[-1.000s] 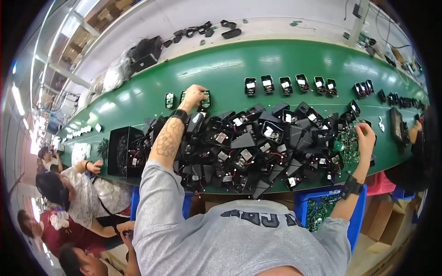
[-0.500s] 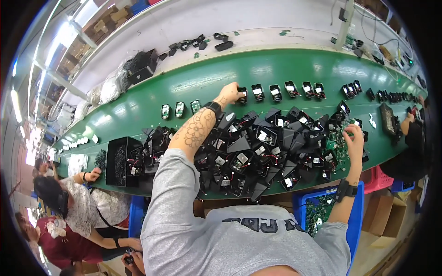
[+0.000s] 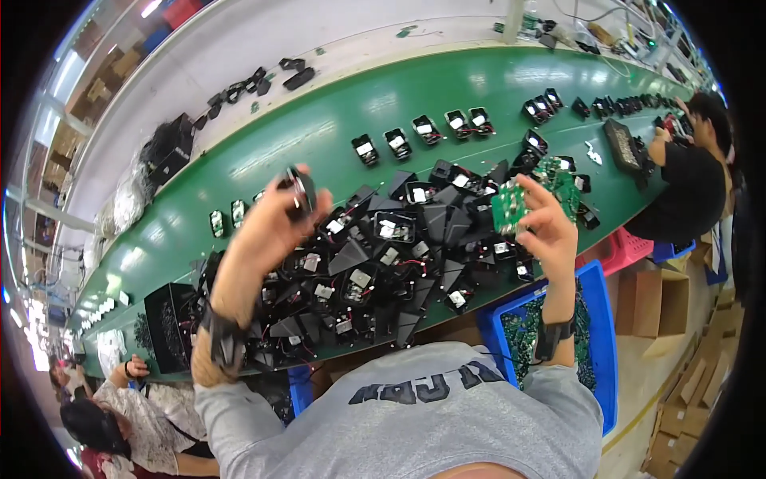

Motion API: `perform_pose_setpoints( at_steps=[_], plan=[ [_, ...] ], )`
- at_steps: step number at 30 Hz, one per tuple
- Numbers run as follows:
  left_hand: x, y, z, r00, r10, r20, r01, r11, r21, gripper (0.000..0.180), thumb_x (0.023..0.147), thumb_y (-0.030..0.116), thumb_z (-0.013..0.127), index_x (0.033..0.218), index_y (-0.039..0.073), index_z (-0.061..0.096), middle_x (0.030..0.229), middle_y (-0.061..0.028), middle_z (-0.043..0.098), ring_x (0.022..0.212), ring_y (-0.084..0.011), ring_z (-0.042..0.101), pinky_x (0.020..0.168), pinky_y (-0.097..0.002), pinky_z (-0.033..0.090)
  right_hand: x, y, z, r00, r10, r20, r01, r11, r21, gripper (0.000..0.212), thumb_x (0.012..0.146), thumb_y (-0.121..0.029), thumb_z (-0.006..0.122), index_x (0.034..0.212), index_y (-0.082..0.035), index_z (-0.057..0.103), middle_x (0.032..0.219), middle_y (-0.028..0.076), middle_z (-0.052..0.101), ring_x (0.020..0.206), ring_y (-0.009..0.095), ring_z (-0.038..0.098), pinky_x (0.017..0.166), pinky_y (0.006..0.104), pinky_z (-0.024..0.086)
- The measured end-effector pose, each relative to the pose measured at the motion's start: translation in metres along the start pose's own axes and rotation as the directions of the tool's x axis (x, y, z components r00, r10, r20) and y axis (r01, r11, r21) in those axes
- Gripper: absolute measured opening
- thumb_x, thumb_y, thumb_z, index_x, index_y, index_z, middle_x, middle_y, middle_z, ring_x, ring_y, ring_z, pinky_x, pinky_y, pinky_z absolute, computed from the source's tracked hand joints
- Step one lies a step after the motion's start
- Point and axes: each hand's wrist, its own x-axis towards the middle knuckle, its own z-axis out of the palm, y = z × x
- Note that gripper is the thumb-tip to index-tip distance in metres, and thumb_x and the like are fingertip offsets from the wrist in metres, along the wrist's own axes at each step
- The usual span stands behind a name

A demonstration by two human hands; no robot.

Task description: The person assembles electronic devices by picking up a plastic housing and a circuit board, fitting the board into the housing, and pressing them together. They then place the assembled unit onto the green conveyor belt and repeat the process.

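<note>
I am holding my left hand (image 3: 271, 219) up over the long green bench (image 3: 319, 128), its fingers (image 3: 307, 209) closing together around a small black plastic housing (image 3: 302, 190) above the heap of black plastic housings with red and black wires (image 3: 375, 263) that is lying along the near edge. My right hand (image 3: 550, 231) is hanging above the right end of that heap, fingers clamping a small green circuit board (image 3: 511, 209) by its side. A blue plastic bin of green boards (image 3: 598, 319) is sitting below the near edge under my right forearm. A row of single black housings (image 3: 423, 132) is lying toward the far edge, well apart from the heap.
</note>
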Motion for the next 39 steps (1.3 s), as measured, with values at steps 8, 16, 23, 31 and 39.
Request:
perform_pose_setpoints(
  at_steps=[8, 16, 23, 31, 39],
  plan=[
    [-0.112, -0.073, 0.005, 0.991, 0.010, 0.132, 0.016, 0.981, -0.192, 0.049, 0.088, 0.011, 0.060, 0.131, 0.016, 0.039, 0.098, -0.0125, 0.058, 0.087, -0.0231, 0.064, 0.043, -0.0231, 0.044, 0.030, 0.048, 0.026, 0.984, 0.123, -0.132, -0.142, 0.979, -0.144, 0.019, 0.076, 0.006, 0.066, 0.092, 0.001, 0.061, 0.140, 0.015, 0.041, 0.126, 0.029, 0.047, 0.102, 0.0368, 0.042],
    [-0.117, -0.111, 0.001, 0.998, 0.057, -0.002, -0.055, 0.950, -0.306, 0.053, 0.083, 0.003, 0.059, 0.130, 0.017, 0.039, 0.106, -0.0131, 0.055, 0.088, -0.0220, 0.060, 0.048, -0.0249, 0.047, 0.025, 0.059, -0.009, 0.953, 0.254, -0.166, -0.296, 0.897, -0.329, 0.030, 0.075, 0.005, 0.069, 0.102, -0.001, 0.058, 0.128, 0.009, 0.048, 0.108, 0.017, 0.055, 0.090, 0.0312, 0.047],
    [-0.107, -0.119, 0.011, 0.997, 0.060, 0.055, -0.037, 0.935, -0.353, 0.050, 0.084, 0.005, 0.061, 0.128, 0.016, 0.041, 0.108, -0.0136, 0.055, 0.088, -0.0222, 0.061, 0.049, -0.0264, 0.049, 0.020, 0.067, -0.020, 0.917, 0.287, -0.275, -0.280, 0.958, 0.066, 0.040, 0.076, 0.008, 0.066, 0.113, 0.000, 0.054, 0.132, 0.009, 0.046, 0.112, 0.018, 0.055, 0.092, 0.0287, 0.045],
    [-0.115, -0.128, 0.006, 0.997, 0.083, -0.003, -0.079, 0.932, -0.353, 0.047, 0.085, 0.005, 0.058, 0.127, 0.015, 0.041, 0.108, -0.0140, 0.056, 0.087, -0.0219, 0.061, 0.048, -0.0259, 0.048, 0.026, 0.063, -0.018, 0.928, 0.184, -0.323, -0.259, 0.943, -0.207, 0.037, 0.075, 0.007, 0.068, 0.109, -0.002, 0.054, 0.131, 0.008, 0.043, 0.102, 0.019, 0.062, 0.084, 0.0279, 0.052],
    [-0.120, -0.135, 0.003, 0.997, 0.072, -0.004, -0.068, 0.924, -0.375, 0.045, 0.085, 0.005, 0.057, 0.126, 0.014, 0.040, 0.109, -0.0144, 0.056, 0.088, -0.0230, 0.062, 0.048, -0.0269, 0.047, 0.022, 0.064, -0.022, 0.920, 0.243, -0.306, -0.271, 0.961, -0.052, 0.043, 0.079, 0.006, 0.066, 0.119, -0.001, 0.052, 0.127, 0.006, 0.050, 0.096, 0.012, 0.059, 0.082, 0.0228, 0.048]
  ],
)
